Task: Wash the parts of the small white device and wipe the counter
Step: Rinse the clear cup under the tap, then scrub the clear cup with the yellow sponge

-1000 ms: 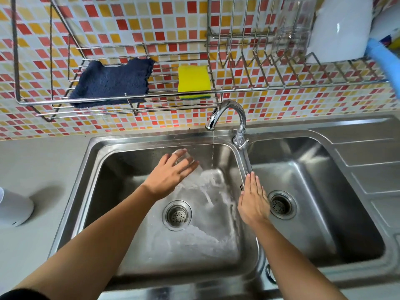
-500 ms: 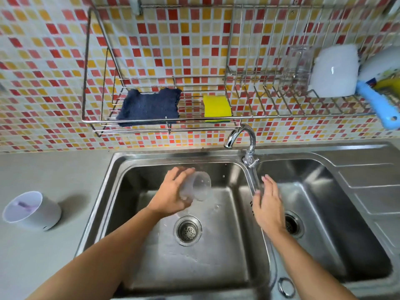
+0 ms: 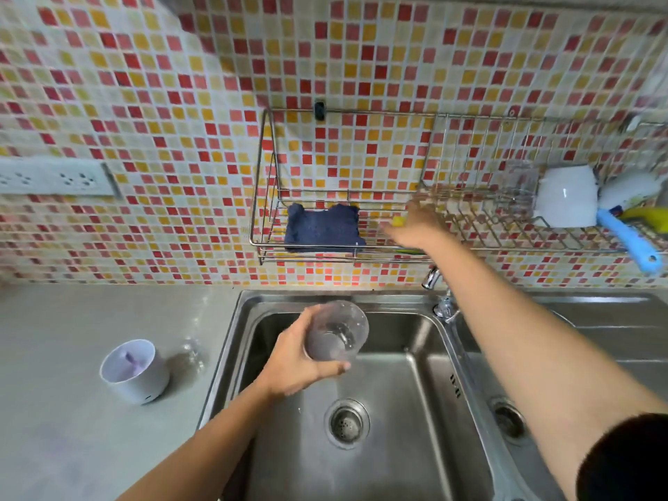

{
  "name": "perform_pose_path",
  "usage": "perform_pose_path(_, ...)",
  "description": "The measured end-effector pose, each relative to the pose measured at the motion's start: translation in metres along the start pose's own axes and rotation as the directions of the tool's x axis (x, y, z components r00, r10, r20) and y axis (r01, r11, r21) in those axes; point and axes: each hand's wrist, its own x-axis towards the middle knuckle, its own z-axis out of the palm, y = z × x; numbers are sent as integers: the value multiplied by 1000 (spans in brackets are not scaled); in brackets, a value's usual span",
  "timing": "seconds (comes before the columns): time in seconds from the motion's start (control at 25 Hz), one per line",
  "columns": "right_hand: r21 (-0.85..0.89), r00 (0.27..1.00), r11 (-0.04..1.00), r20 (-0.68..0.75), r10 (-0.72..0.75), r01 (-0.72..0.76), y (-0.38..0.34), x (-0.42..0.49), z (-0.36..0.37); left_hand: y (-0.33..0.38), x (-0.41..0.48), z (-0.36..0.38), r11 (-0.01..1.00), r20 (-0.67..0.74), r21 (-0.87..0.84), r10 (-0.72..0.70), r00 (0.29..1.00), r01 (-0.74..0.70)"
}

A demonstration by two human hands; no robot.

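Fingers (image 3: 327,368) of your left hand (image 3: 292,359) wrap the cup (image 3: 338,336) (wet, light, slippery: grip its wall); right hand (image 3: 419,226), one o'clock, blurred at the sponge (image 3: 398,221), grip unclear.

Black sleeve (image 3: 625,461) on right arm (image 3: 524,356)

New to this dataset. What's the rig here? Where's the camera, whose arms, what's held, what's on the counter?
No machine: a person's two bare arms, filmed by one wide-angle camera on their head, looking forward and down. The left hand grips a clear plastic cup over the left sink basin. The right hand reaches up to the yellow sponge on the wall wire rack, beside a dark blue cloth; motion blur hides whether it has gripped it. On the grey counter stands the white device base.
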Motion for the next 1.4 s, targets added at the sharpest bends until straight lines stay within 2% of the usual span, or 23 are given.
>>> perform_pose_path(0.08, -110, 995, 993, 80, 62, -53, -4, 15, 11, 7, -4, -15, 1000, -15, 19, 17, 1000, -17)
perform_pose_path(0.16, -113, 990, 989, 88, 108, -98, -4, 21, 14, 10, -6, -30, 999, -23, 23, 30, 999, -30)
perform_pose_path(0.24, -135, 992, 985, 35, 117, -112, -5, 16, 8, 14, -6, -41, 999, -19, 16, 40, 999, -40)
perform_pose_path(0.28, -133, 997, 988, -45, 69, -74, -7, 9, 1, 16, -6, -43, 999, -14, 8, 46, 999, -46)
perform_pose_path(0.36, -58, 960, 988, -233, -153, 143, -14, -16, -14, 16, -6, -44, 998, -7, -3, 60, 998, -60)
perform_pose_path(0.44, 17, 833, 892, -366, -416, 453, -21, -60, -24, 13, -7, -44, 998, 5, 17, 67, 998, -67)
perform_pose_path(0.48, 5, 760, 818, -374, -532, 575, -21, -86, -25, 10, -7, -45, 996, 19, 47, 74, 997, -75)
perform_pose_path(0.6, -110, 591, 611, -166, -789, 784, -5, -163, -11, 4, -9, -51, 967, 99, 214, 116, 988, -135)
perform_pose_path(0.68, -234, 477, 474, -46, -878, 849, 9, -190, 6, 4, -10, -52, 944, 143, 276, 143, 979, -178)
perform_pose_path(0.72, -295, 442, 424, -5, -897, 856, 13, -196, 14, 5, -10, -52, 934, 166, 292, 165, 972, -208)
perform_pose_path(0.84, -380, 416, 360, 74, -906, 852, 11, -202, 34, 6, -9, -44, 899, 191, 305, 264, 945, -313)
perform_pose_path(1.08, -435, 493, 360, 245, -835, 826, 10, -205, 53, 8, -17, -19, 898, 136, 294, 299, 945, -327)
perform_pose_path(1.24, -446, 397, 264, 237, -887, 855, 11, -197, 46, 15, -21, -15, 940, 93, 227, 241, 966, -256)
perform_pose_path(1.4, -479, 257, 143, 181, -949, 866, 4, -195, 27, 16, -14, -38, 979, 358, 77, 147, 922, -186)
